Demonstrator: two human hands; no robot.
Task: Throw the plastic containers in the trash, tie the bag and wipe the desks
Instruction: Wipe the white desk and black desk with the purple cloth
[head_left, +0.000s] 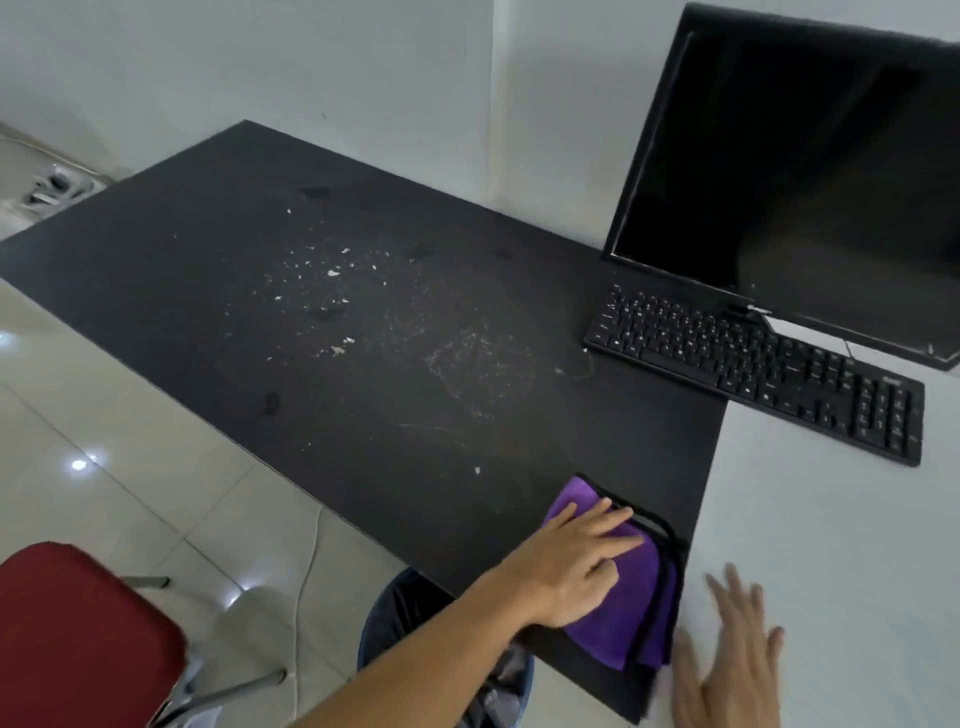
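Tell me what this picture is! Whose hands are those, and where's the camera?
There is no machine here, just a person cleaning. The camera sits on the person's head and looks down, so you see their own two hands. The left hand presses flat on a folded purple cloth lying on the black desk. The right hand is open over the white desk beside it, blurred, and holds nothing. The black desk has pale crumbs and smudges scattered across it. A keyboard and a dark monitor stand at the right. A red chair and a trash bin are down below the desk's edge.
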